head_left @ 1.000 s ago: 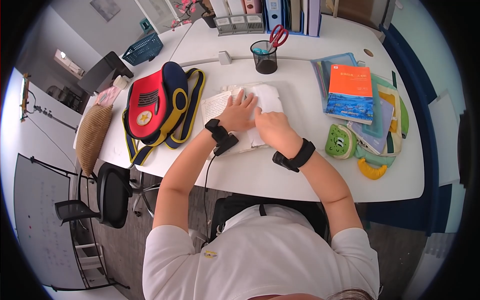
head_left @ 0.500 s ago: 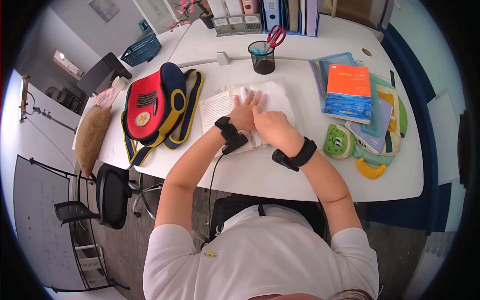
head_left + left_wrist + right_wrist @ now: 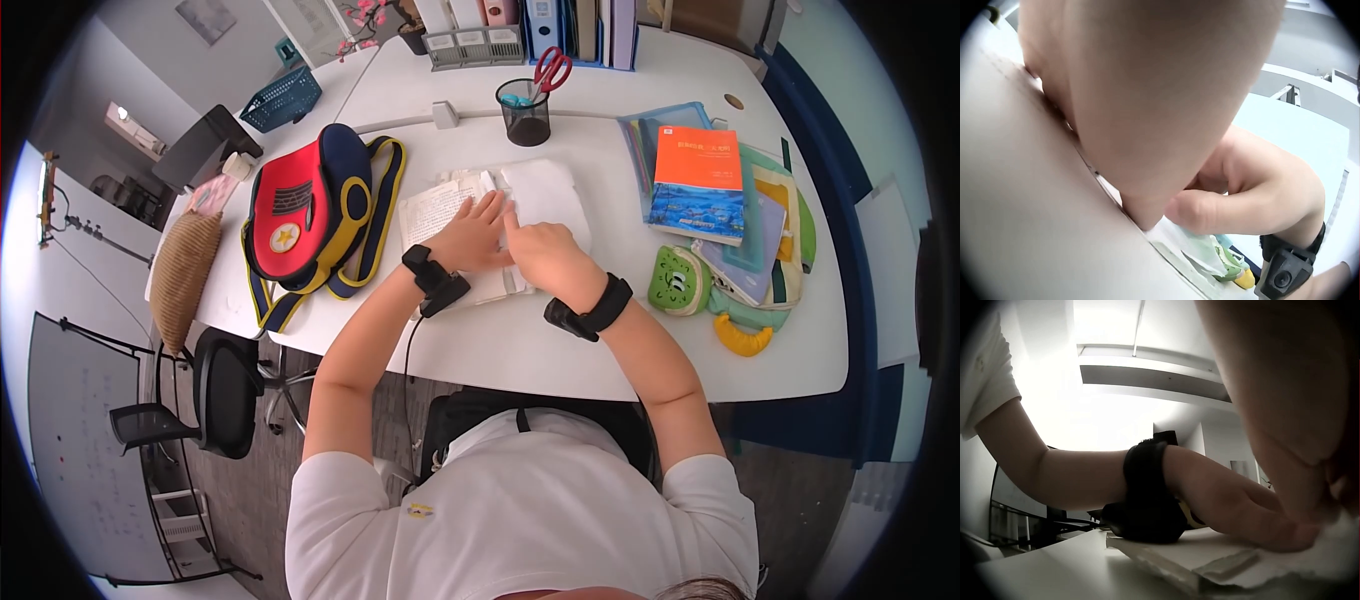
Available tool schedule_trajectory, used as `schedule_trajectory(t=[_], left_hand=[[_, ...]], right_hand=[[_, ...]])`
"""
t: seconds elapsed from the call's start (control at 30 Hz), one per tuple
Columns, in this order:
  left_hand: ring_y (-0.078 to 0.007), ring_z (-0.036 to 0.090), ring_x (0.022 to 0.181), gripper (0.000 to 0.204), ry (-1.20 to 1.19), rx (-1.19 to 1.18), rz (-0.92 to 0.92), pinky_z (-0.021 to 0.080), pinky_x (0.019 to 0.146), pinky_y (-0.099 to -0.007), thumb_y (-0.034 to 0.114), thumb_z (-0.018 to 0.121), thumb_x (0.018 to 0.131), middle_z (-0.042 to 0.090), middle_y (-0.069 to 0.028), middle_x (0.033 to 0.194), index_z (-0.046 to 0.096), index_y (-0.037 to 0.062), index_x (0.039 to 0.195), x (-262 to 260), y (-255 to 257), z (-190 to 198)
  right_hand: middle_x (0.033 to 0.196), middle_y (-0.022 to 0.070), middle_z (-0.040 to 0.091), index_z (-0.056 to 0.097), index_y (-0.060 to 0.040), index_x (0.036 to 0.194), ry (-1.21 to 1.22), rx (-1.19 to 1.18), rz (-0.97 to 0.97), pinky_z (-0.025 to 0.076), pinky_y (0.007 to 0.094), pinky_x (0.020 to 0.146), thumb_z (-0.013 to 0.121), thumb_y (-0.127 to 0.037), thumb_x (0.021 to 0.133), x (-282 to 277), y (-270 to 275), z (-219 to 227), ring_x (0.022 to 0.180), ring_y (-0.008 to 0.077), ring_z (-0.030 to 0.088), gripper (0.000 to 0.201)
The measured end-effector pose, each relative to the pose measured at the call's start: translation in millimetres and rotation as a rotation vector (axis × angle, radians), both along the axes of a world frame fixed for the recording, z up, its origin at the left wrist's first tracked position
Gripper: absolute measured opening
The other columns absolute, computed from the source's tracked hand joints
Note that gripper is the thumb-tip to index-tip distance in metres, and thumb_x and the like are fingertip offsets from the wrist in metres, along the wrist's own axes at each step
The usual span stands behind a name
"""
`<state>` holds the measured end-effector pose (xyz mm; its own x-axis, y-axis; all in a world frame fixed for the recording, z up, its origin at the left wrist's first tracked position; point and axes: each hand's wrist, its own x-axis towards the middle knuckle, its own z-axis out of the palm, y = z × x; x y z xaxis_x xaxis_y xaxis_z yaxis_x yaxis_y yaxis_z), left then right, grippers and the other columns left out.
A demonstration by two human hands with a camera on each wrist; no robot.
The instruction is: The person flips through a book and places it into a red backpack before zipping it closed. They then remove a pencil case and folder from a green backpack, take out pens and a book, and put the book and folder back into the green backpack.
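Observation:
An open book with worn, ragged pages [image 3: 550, 200] lies on the white table in the head view. My left hand [image 3: 470, 235] rests flat on its printed left page, fingers spread toward the middle fold. Beside it my right hand [image 3: 550, 258] touches the book near the fold, its index finger pointing forward and the other fingers curled under. The two hands meet or nearly meet at the fold. In the right wrist view, the torn page edges [image 3: 1229, 565] show below the left hand [image 3: 1235, 509]. What lies under the right palm is hidden.
A red and navy backpack [image 3: 290, 210] lies left of the book. A mesh pen cup [image 3: 526, 125] with red-handled scissors stands behind it. To the right are an orange and blue book [image 3: 697, 185], folders and a green pouch [image 3: 678, 281]. Binders stand at the back.
My left hand slid right across the fold, then moved back left onto the printed page. The right hand has barely moved.

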<state>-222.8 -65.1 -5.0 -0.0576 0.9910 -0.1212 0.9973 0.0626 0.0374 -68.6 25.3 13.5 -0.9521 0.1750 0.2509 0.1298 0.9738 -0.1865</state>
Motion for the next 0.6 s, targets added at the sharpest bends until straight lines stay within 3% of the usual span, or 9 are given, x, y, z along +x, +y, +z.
schedule_trajectory(t=[0.2, 0.3, 0.5, 0.6], left_hand=[[-0.0356, 0.016, 0.137, 0.087, 0.074, 0.019, 0.02, 0.016, 0.109, -0.0484, 0.057, 0.049, 0.081, 0.02, -0.0252, 0.145, 0.022, -0.0011, 0.139, 3, 3, 1], [-0.0368, 0.024, 0.133, 0.079, 0.111, 0.095, 0.13, 0.022, 0.108, -0.0468, 0.044, 0.054, 0.081, 0.024, -0.0245, 0.143, 0.024, -0.0006, 0.138, 12, -3, 10], [-0.0394, 0.044, 0.118, 0.068, -0.201, 0.198, 0.232, 0.039, 0.097, -0.0399, 0.033, 0.061, 0.08, 0.04, -0.0263, 0.13, 0.034, -0.0038, 0.131, -9, 10, 29], [-0.0392, 0.05, 0.108, 0.06, -0.214, 0.323, 0.216, 0.042, 0.091, -0.0397, 0.031, 0.062, 0.081, 0.047, -0.027, 0.12, 0.042, -0.005, 0.125, -44, 33, 15]], right_hand=[[0.065, 0.0139, 0.062, 0.048, 0.0058, 0.098, -0.002, -0.032, 0.011, 0.049, 0.0386, 0.055, 0.054, -0.004, 0.075, -2, 1, -8, 0.062, 0.0295, 0.063, 0.026], [0.065, 0.0147, 0.062, 0.048, 0.005, 0.097, -0.03, -0.027, 0.008, 0.049, 0.0391, 0.055, 0.053, -0.003, 0.075, -2, 1, -6, 0.062, 0.0299, 0.063, 0.023], [0.063, 0.0153, 0.061, 0.047, 0.007, 0.103, -0.045, -0.021, -0.001, 0.049, 0.0388, 0.054, 0.052, -0.001, 0.074, -4, 1, -7, 0.061, 0.0301, 0.063, 0.03], [0.062, 0.0152, 0.061, 0.046, 0.0087, 0.107, -0.033, -0.002, 0.022, 0.049, 0.0382, 0.053, 0.052, -0.001, 0.074, -3, 1, -7, 0.06, 0.03, 0.063, 0.035]])
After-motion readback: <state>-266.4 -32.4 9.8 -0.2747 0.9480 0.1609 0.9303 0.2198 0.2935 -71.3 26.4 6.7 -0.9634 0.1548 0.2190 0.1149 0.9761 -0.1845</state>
